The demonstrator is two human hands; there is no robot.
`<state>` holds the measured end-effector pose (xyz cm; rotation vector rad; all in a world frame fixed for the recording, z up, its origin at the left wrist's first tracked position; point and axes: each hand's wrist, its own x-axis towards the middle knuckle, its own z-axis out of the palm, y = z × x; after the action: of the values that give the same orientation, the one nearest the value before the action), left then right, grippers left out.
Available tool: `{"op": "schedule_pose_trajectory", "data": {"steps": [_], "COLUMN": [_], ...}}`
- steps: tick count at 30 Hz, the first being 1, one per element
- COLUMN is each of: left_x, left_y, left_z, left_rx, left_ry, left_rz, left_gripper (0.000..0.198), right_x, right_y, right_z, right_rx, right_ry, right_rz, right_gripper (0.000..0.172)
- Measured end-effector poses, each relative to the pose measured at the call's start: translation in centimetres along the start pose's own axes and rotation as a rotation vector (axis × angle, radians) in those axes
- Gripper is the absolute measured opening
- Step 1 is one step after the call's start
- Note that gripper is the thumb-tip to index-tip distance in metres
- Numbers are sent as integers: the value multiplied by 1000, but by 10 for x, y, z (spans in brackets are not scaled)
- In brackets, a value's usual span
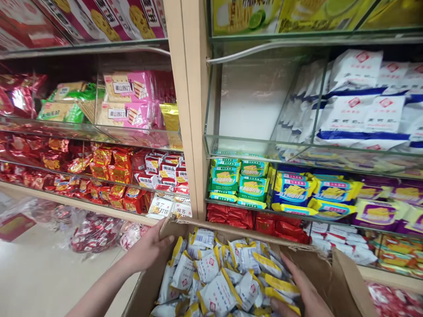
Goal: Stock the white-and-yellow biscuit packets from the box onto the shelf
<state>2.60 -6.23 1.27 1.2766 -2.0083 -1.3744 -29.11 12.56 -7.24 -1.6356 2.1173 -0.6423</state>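
A brown cardboard box (333,275) sits low in front of me, filled with several white-and-yellow snack packets (214,273). My left hand (150,248) grips the box's near-left top edge, fingers curled over the rim. My right hand (302,290) is inside the box at its right side, fingers lying on the packets and closing around a yellow-edged packet (280,293). Just above the box, an empty glass shelf compartment (244,105) stands in the right-hand unit.
Glass shelves hold pink biscuit boxes (127,99), red candy packs (105,169), green soda biscuit packs (238,180), blue and purple packs (313,191) and white-blue bags (360,105). A beige upright (187,110) divides the units. Plastic bags of sweets (95,231) lie on the floor at left.
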Motion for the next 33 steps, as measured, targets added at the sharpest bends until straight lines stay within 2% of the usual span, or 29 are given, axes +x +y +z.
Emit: {"op": "schedule_pose_trajectory", "data": {"steps": [2, 6, 8, 13, 17, 19, 21, 23, 24, 25, 26, 28, 30, 33], "left_x": [4, 6, 3, -1, 5, 6, 3, -4, -7, -10, -11, -10, -4, 7], "left_y": [-4, -7, -6, -21, -41, -41, -27, -3, 11, 26, 39, 60, 71, 74], "left_z": [1, 4, 4, -1, -6, -5, 2, 18, 29, 42, 56, 82, 99, 105], "left_rx": [56, 156, 130, 3, 107, 203, 350, 438, 376, 214, -34, -479, -685, -791], "left_ry": [31, 51, 45, 74, 138, 186, 300, 415, 412, 328, 189, -195, -236, -101], "left_rz": [-4, 28, 40, 7, -61, -83, 3, 223, 328, 344, 310, 257, 174, 58], "left_gripper": [57, 60, 59, 60, 62, 61, 57, 48, 42, 41, 47, 65, 41, 28], "right_x": [3, 6, 7, 13, 19, 23, 28, 34, 37, 40, 42, 46, 47, 49], "right_y": [-7, -20, -23, -20, -25, -34, -48, -67, -77, -87, -97, -113, -122, -124], "right_z": [1, 6, 2, -17, -21, -20, -21, -24, -25, -26, -26, -25, -22, -18], "right_rx": [33, 134, 208, 534, 991, 1189, 1312, 1383, 1412, 1436, 1455, 1458, 1410, 1310], "right_ry": [35, 159, 153, -18, 46, 99, 134, 133, 126, 109, 89, 83, 138, 232], "right_rz": [59, 100, 127, 213, 310, 347, 353, 326, 299, 264, 224, 141, 77, 26], "right_gripper": [58, 32, 22, 27, 24, 21, 20, 20, 21, 22, 23, 24, 25, 27]}}
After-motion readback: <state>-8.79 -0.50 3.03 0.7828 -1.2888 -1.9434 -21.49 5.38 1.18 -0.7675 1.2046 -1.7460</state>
